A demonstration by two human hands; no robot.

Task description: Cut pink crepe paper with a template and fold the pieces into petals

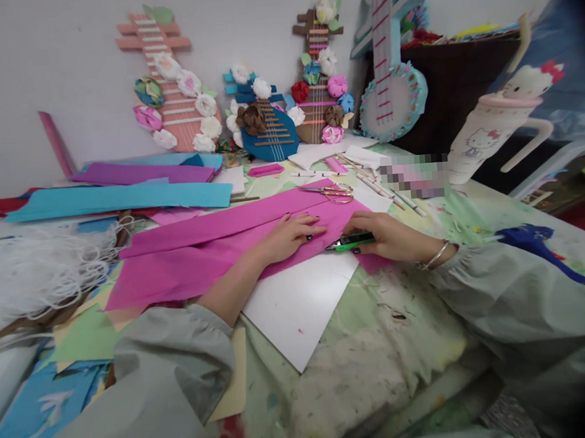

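Pink crepe paper [176, 270] lies folded in layers across the middle of the table, partly over a white sheet [302, 312]. My left hand [294, 235] rests flat on the pink paper with its fingers spread. Just right of it, my right hand [378, 236] is closed around a green utility knife [351, 241], whose tip points left at the paper's edge. Gold-handled scissors [338, 192] lie on the paper beyond both hands.
Turquoise paper [121, 199] and a tangle of white cord [40, 270] are at the left. Flower-decorated instrument models [269, 130] lean on the wall. A white tumbler [487, 132] stands at the right, with a blue object [529, 236] nearer. Thin sticks [380, 189] lie behind my right hand.
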